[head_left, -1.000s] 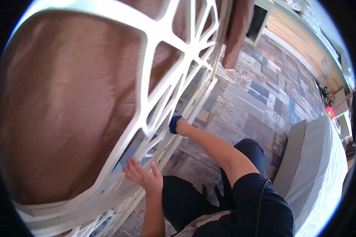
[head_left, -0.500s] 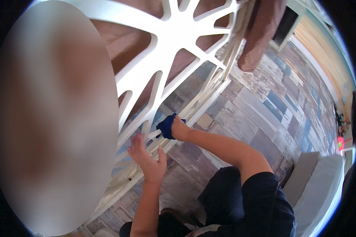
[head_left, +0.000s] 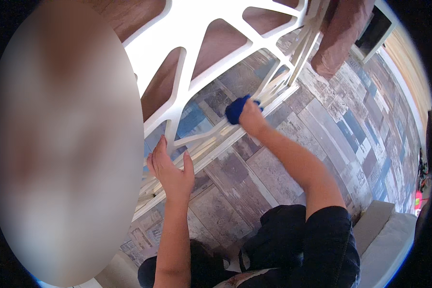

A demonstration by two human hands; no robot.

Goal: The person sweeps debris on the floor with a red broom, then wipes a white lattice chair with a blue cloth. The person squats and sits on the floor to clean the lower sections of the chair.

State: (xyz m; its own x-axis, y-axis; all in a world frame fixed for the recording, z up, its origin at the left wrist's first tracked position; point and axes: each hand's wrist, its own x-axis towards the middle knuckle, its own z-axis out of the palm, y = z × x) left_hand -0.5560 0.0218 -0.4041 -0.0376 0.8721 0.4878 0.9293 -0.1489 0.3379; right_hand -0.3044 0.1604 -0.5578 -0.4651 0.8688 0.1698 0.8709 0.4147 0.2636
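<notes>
A patchwork floor is spreading out beneath a white lattice panel. Working remotely, I'm holding the left hand spread beside a steep strut, but I'm not managing to tell whether it's touching; with the right hand I'm gripping a crumpled blue cloth against a low slanting strut

Patchwork plank-patterned floor in grey, brown, white and blue spreads below the left hand and right hand. Ahead and right of the right hand hangs a brown covering; beyond it are a white-framed dark recess and a wood-toned panel. Pale, boxy furniture stands nearer the person, to that hand's right.
</notes>
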